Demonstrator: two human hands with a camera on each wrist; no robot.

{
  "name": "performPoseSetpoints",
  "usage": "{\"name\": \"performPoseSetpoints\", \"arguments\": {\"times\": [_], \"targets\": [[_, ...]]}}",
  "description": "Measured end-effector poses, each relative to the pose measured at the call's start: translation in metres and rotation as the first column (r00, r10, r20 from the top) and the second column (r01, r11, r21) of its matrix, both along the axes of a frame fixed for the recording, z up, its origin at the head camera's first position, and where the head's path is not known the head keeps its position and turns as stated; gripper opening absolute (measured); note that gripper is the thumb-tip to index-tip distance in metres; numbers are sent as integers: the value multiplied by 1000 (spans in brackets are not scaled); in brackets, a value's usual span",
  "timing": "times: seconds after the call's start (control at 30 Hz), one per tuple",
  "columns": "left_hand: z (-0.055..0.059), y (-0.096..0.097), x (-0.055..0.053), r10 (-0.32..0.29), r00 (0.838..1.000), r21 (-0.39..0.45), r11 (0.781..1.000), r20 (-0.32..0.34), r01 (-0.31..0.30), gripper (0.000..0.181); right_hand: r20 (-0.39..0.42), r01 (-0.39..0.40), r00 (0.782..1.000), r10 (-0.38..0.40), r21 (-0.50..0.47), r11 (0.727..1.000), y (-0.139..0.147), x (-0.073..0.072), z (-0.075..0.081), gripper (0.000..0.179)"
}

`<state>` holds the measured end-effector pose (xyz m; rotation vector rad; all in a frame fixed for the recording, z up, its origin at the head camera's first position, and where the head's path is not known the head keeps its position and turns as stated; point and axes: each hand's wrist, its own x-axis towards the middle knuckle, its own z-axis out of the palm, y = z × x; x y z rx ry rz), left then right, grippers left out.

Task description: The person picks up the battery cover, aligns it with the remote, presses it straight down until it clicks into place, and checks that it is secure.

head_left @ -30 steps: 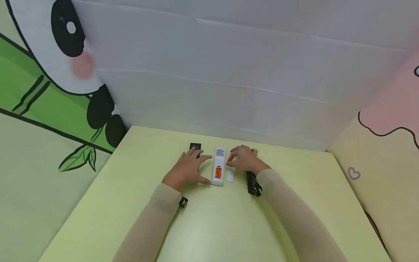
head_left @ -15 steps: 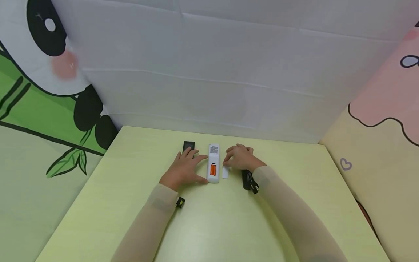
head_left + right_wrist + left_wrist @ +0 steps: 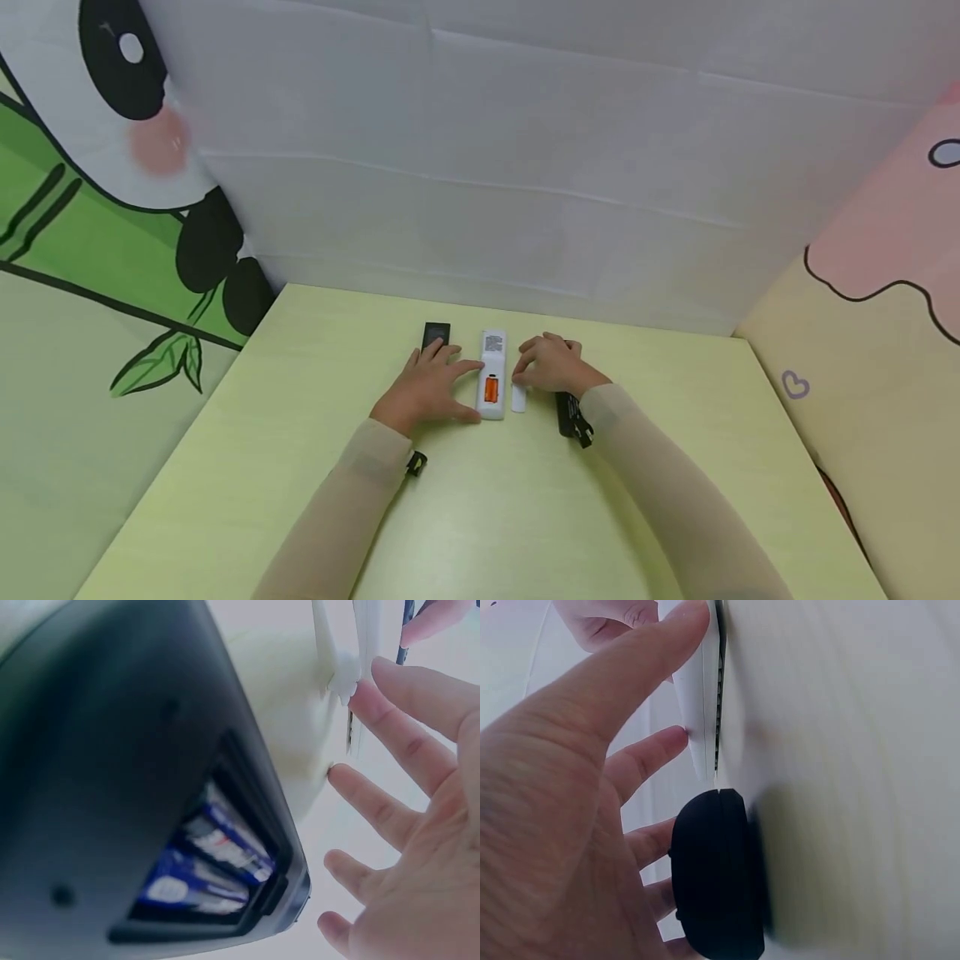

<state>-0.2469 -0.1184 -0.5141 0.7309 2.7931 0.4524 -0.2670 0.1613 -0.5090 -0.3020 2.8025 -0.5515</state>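
Beige sleeves (image 3: 333, 517) reach in across the pale yellow table (image 3: 465, 542). Beside the right wrist lies a black remote control (image 3: 564, 412); the right wrist view shows its open compartment with two blue batteries (image 3: 236, 844).

Farther in, the left hand (image 3: 426, 392) is spread, thumb and index fingertips touching the left side of the white remote control (image 3: 492, 358). That remote lies lengthwise between the hands, its open battery compartment (image 3: 491, 389) showing orange. Just right of it is a small white battery cover (image 3: 518, 401), with the right hand (image 3: 553, 365) at its upper end. The right thumb and index finger are drawn close together there; I cannot tell whether they pinch the cover or only touch it.

Compared with a second ago, the right fingertips appear slightly lower, closer to the cover's end, while the left hand and white remote keep the same arrangement; the head view has shifted slightly.

Beyond the left fingers is a black device (image 3: 435, 332), partly covered by them. Behind the table hangs a creased white sheet (image 3: 487, 117), with a panda mural (image 3: 90, 133) at left and a pink drawing (image 3: 892, 217) at right.
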Motion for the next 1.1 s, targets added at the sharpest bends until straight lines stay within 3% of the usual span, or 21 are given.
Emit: {"name": "performPoseSetpoints", "arguments": {"times": [0.63,1.1], "targets": [[2,7,-3,17,1000,-6,1000,2,-17,94,-48,-24,999,24,-8,1000,5,-5,-1,19],[7,11,-2,37,999,8,999,25,-38,94,-28,-35,999,35,-11,999,14,-23,-17,25]]}}
